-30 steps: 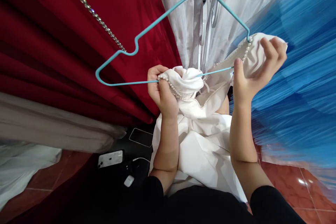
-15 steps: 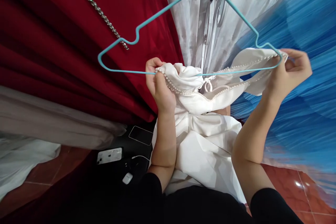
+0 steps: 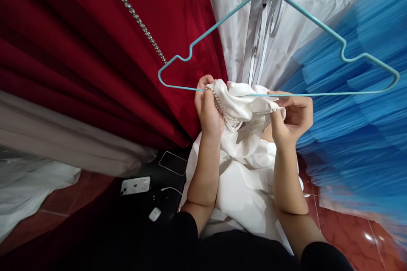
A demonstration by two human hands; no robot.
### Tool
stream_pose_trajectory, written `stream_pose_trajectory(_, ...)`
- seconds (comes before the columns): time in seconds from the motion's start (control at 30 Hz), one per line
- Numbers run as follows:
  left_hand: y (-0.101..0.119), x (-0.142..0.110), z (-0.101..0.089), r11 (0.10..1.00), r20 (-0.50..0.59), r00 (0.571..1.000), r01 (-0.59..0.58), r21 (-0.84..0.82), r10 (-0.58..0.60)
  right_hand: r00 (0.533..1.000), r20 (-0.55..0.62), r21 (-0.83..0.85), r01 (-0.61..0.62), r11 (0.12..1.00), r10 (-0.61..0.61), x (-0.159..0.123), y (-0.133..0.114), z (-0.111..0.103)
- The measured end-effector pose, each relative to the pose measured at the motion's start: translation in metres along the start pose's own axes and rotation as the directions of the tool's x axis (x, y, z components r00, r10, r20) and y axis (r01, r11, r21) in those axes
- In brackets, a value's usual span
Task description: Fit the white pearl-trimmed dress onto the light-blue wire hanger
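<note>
A white dress [image 3: 241,182] with a pearl-beaded edge lies across my lap, its upper part lifted and bunched between my hands. My left hand [image 3: 208,110] pinches the beaded edge close to the bottom bar of a light blue hanger [image 3: 318,94]. Some white fabric covers the bar just right of that hand. Thumb and fingers of my right hand [image 3: 292,116] grip another stretch of the beaded edge, below the bar. The hanger hangs in front of me, its hook out of view above, and its right end extends past my right hand.
Red drapes [image 3: 152,12] with a beaded chain [image 3: 135,15] are on the left, and blue tulle [image 3: 359,63] is on the right. On a black surface beside me lie a white-backed phone [image 3: 135,185], a dark-screened phone [image 3: 173,163] and a small white case [image 3: 154,214].
My right hand has come left and down from the hanger's right corner, bringing the beaded edge inward. The stretched fabric is now bunched near my left hand. The hanger appears farther right.
</note>
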State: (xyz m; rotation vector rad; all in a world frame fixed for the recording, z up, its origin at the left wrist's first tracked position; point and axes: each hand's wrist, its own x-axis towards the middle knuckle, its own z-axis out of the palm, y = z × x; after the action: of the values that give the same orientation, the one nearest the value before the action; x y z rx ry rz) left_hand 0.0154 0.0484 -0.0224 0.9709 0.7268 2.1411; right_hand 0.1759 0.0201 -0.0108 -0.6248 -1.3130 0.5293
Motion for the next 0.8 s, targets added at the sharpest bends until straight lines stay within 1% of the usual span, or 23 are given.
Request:
stream_pose_trajectory(0.03,0.000,-0.001,0.000,1.000,0.006,1.000,0.008,-0.001,-0.008,1.000,-0.008,0.029,-0.024,0.999,0.024,-0.003,0.000,0.005)
stream_pose_trajectory(0.1,-0.003,-0.001,0.001,0.999,-0.004,1.000,0.024,0.026,-0.024,0.998,0.000,0.030,-0.064,0.998,0.064,-0.006,0.001,0.012)
stream_pose_trajectory(0.2,-0.006,-0.001,0.003,0.997,-0.016,0.999,0.033,0.074,-0.032,0.996,0.028,0.030,-0.091,0.995,0.090,-0.006,0.005,0.016)
stream_pose_trajectory(0.27,-0.006,-0.004,0.003,0.997,0.029,0.998,0.055,0.057,-0.057,0.994,0.004,0.082,-0.107,0.991,0.107,-0.002,0.011,0.014)
stream_pose_trajectory(0.33,-0.004,-0.010,-0.001,0.990,0.114,0.984,0.139,0.013,-0.139,0.992,-0.049,0.128,-0.113,0.985,0.120,0.002,0.017,0.011)
stream_pose_trajectory(0.37,-0.002,-0.015,-0.005,0.983,0.146,0.972,0.186,-0.006,-0.183,0.990,-0.071,0.140,-0.112,0.984,0.123,0.004,0.020,0.009)
stream_pose_trajectory(0.4,-0.001,-0.019,-0.010,0.974,0.155,0.963,0.225,-0.016,-0.220,0.989,-0.083,0.148,-0.112,0.983,0.126,0.005,0.022,0.008)
stream_pose_trajectory(0.43,0.000,-0.024,-0.017,0.968,0.139,0.959,0.250,-0.015,-0.245,0.988,-0.080,0.162,-0.115,0.980,0.130,0.006,0.024,0.007)
stream_pose_trajectory(0.5,0.002,-0.029,-0.037,0.968,0.051,0.967,0.249,0.038,-0.251,0.987,-0.051,0.219,-0.140,0.966,0.155,0.007,0.025,0.006)
stream_pose_trajectory(0.57,0.005,-0.028,-0.061,0.967,-0.054,0.978,0.206,0.152,-0.200,0.984,-0.019,0.293,-0.164,0.942,0.177,0.006,0.024,0.006)
stream_pose_trajectory(0.6,0.008,-0.023,-0.073,0.960,-0.094,0.984,0.172,0.222,-0.154,0.984,-0.014,0.316,-0.162,0.935,0.175,0.006,0.023,0.006)
stream_pose_trajectory(0.67,0.017,-0.010,-0.095,0.928,-0.151,0.989,0.055,0.369,0.001,0.989,-0.027,0.304,-0.130,0.944,0.144,0.006,0.021,0.006)
stream_pose_trajectory(0.73,0.031,0.007,-0.108,0.876,-0.174,0.969,-0.071,0.478,0.173,0.994,-0.045,0.233,-0.083,0.969,0.096,0.007,0.017,0.005)
stream_pose_trajectory(0.8,0.048,0.024,-0.111,0.841,-0.183,0.941,-0.153,0.519,0.284,0.998,-0.034,0.176,-0.041,0.983,0.047,0.007,0.014,0.003)
